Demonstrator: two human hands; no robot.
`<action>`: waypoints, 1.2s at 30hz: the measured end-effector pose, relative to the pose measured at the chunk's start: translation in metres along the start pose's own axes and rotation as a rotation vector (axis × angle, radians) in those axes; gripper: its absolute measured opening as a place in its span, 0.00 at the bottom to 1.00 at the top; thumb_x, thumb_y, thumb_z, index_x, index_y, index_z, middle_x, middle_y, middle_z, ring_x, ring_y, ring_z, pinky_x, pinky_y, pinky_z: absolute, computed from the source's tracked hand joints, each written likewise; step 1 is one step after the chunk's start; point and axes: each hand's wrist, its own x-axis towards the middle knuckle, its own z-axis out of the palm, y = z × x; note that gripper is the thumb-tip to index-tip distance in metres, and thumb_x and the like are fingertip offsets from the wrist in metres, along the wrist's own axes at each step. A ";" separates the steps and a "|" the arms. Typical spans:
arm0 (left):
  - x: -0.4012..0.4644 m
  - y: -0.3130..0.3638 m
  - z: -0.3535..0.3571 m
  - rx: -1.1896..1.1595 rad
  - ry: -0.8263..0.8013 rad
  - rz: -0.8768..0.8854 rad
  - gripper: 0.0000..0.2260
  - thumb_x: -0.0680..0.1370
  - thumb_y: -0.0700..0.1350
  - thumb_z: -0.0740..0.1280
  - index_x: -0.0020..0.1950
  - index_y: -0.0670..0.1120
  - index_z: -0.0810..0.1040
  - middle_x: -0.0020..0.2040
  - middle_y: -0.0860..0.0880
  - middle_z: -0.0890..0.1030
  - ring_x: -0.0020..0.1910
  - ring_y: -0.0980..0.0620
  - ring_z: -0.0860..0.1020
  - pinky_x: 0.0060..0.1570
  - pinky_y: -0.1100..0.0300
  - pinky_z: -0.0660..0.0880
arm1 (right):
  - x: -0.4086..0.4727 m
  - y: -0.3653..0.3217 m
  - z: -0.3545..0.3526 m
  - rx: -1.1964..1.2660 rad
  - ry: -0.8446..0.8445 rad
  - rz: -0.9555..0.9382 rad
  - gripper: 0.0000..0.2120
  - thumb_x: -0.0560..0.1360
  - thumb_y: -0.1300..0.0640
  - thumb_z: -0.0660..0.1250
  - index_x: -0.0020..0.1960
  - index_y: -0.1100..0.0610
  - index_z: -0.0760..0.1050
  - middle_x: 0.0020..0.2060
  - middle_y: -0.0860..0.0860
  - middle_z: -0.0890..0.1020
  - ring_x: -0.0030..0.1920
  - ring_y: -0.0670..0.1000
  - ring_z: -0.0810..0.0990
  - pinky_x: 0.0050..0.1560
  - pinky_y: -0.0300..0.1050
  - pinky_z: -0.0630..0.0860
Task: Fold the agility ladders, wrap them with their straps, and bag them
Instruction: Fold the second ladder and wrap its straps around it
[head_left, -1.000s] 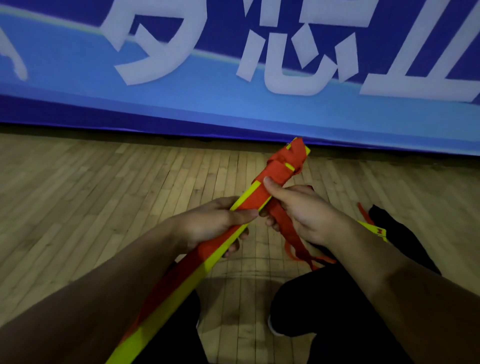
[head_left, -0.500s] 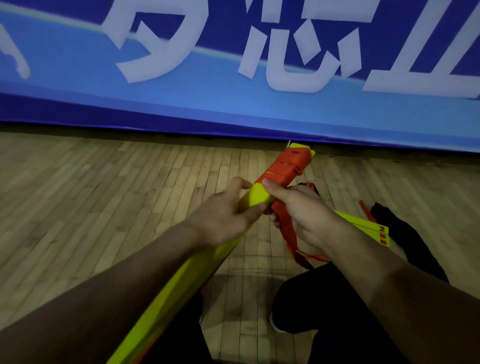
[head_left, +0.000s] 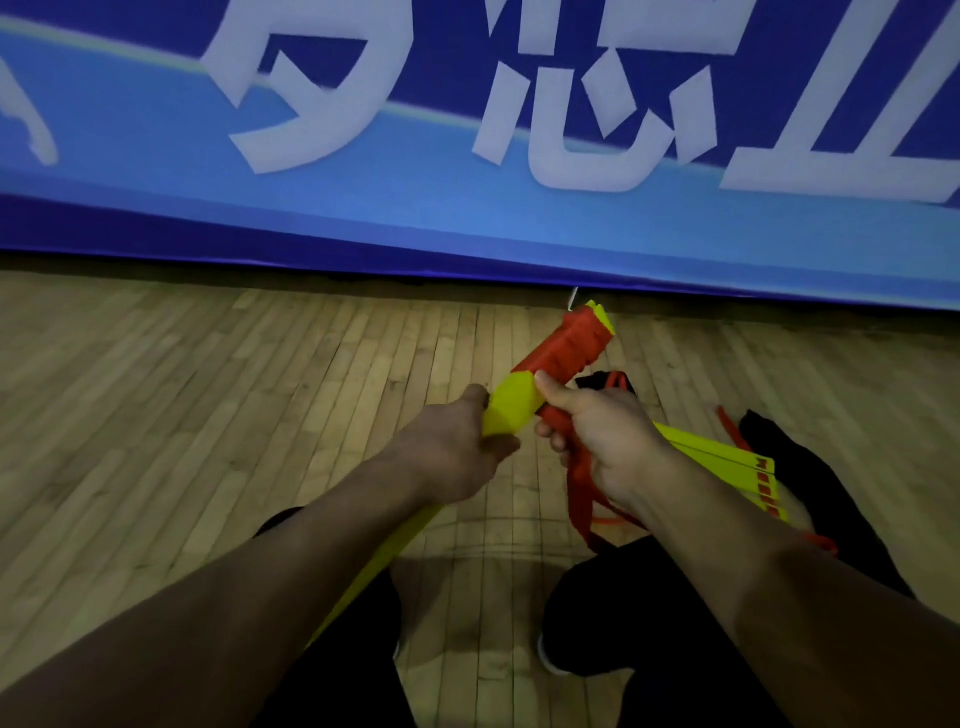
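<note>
A folded agility ladder (head_left: 511, 413), a long stack of yellow rungs, points up and away from me over the wooden floor. Its far end is wound in orange strap (head_left: 566, 348). My left hand (head_left: 452, 447) grips the yellow stack just below the wrapped part. My right hand (head_left: 597, 431) pinches the strap at the edge of the winding, thumb on top, and the loose strap tail (head_left: 582, 493) hangs below it. A second folded yellow ladder (head_left: 727, 462) lies on the floor to the right, partly behind my right wrist.
A black bag (head_left: 800, 467) lies on the floor at the right beside the second ladder. A blue banner (head_left: 467, 208) with large white characters stands along the floor's far edge. My dark-trousered legs (head_left: 623, 623) are below my arms.
The stack has turned in my hands, so its yellow face now shows where orange strap lay before. The winding at the far end looks tighter. My left hand slid up closer to it.
</note>
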 end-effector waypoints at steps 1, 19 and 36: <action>0.001 0.001 0.004 0.124 0.085 0.005 0.20 0.81 0.54 0.63 0.69 0.52 0.61 0.44 0.50 0.76 0.39 0.53 0.78 0.37 0.57 0.78 | -0.002 -0.003 0.001 -0.006 0.002 0.002 0.17 0.76 0.46 0.71 0.51 0.62 0.81 0.31 0.54 0.82 0.25 0.47 0.76 0.27 0.41 0.71; -0.007 -0.021 -0.024 -0.761 -0.429 -0.055 0.24 0.73 0.55 0.69 0.66 0.46 0.73 0.51 0.43 0.83 0.45 0.43 0.83 0.45 0.49 0.81 | -0.020 -0.008 -0.012 0.201 -0.321 -0.104 0.17 0.70 0.47 0.71 0.45 0.62 0.81 0.33 0.54 0.82 0.29 0.49 0.78 0.32 0.40 0.75; -0.018 0.005 0.006 0.427 0.135 0.209 0.32 0.78 0.66 0.58 0.76 0.59 0.46 0.62 0.44 0.67 0.60 0.44 0.73 0.57 0.48 0.75 | -0.013 -0.001 -0.001 0.101 -0.203 -0.076 0.11 0.75 0.51 0.73 0.49 0.59 0.83 0.36 0.54 0.82 0.31 0.48 0.79 0.32 0.41 0.74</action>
